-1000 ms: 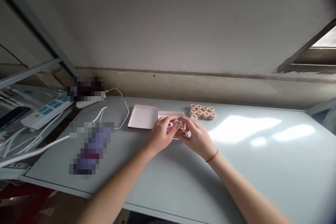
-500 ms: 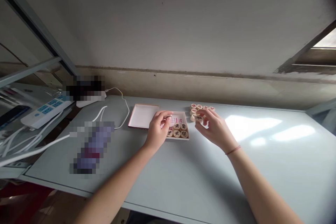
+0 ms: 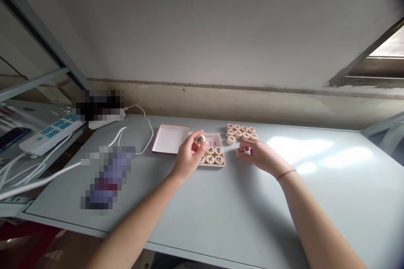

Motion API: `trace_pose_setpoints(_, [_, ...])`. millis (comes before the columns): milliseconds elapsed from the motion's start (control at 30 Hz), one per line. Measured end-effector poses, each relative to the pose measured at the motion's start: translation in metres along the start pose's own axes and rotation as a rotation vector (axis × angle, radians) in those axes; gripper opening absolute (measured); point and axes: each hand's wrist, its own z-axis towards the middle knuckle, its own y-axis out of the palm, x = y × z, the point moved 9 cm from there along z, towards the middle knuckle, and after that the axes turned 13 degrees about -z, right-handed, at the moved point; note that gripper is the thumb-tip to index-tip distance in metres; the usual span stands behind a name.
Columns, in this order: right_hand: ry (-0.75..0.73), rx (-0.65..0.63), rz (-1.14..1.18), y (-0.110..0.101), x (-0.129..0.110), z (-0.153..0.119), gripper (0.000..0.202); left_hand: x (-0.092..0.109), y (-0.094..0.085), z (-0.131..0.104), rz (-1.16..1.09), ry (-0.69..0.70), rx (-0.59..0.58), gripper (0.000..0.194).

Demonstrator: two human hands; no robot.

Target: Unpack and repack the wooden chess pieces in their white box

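My left hand (image 3: 190, 151) pinches a round wooden piece with a black character (image 3: 199, 139) above the open box (image 3: 213, 166). Inside the box, several pieces with black characters (image 3: 210, 159) lie in rows, partly hidden by my left hand. My right hand (image 3: 257, 155) is closed around a round piece (image 3: 241, 151) low over the table, right of the box. Behind it, several pieces with red characters (image 3: 239, 133) stand in rows, and one with a black character (image 3: 231, 139) sits at their front left.
The white-lined box lid (image 3: 171, 138) lies left of the box. A white cable (image 3: 150, 134), a power strip (image 3: 52, 131) and a blurred purple object (image 3: 112, 176) are farther left on the grey table (image 3: 195, 214). The wall runs behind.
My right hand has moved toward me from the pieces in rows, with a piece now in its fingers. The piece in my left hand now shows its face. The view has shifted slightly.
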Motion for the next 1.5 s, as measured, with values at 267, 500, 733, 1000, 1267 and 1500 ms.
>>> trace_pose_setpoints(267, [-0.067,0.212,0.089,-0.025,-0.024,-0.006,0.020,0.023,0.014,-0.006,0.347,0.278,-0.089,0.032])
trace_pose_setpoints(500, [-0.315,0.269,0.385,-0.034,-0.104,-0.026,0.022,0.029,0.039,-0.022,0.542,0.506,-0.241,0.039])
trace_pose_setpoints(733, [-0.036,0.350,0.056,-0.036,-0.027,-0.010,0.014,0.029,0.032,-0.013,0.589,0.498,-0.227,0.034])
trace_pose_setpoints(1000, [0.102,0.180,-0.032,-0.011,-0.001,-0.002,0.016,0.020,0.026,-0.008,0.567,0.449,-0.216,0.024])
trace_pose_setpoints(1267, [0.112,0.127,-0.039,-0.010,-0.004,-0.003,0.014,0.017,0.027,-0.007,0.580,0.415,-0.241,0.022])
trace_pose_setpoints(1500, [0.125,0.116,-0.080,-0.007,-0.003,-0.001,0.011,0.017,0.028,-0.007,0.578,0.386,-0.260,0.021])
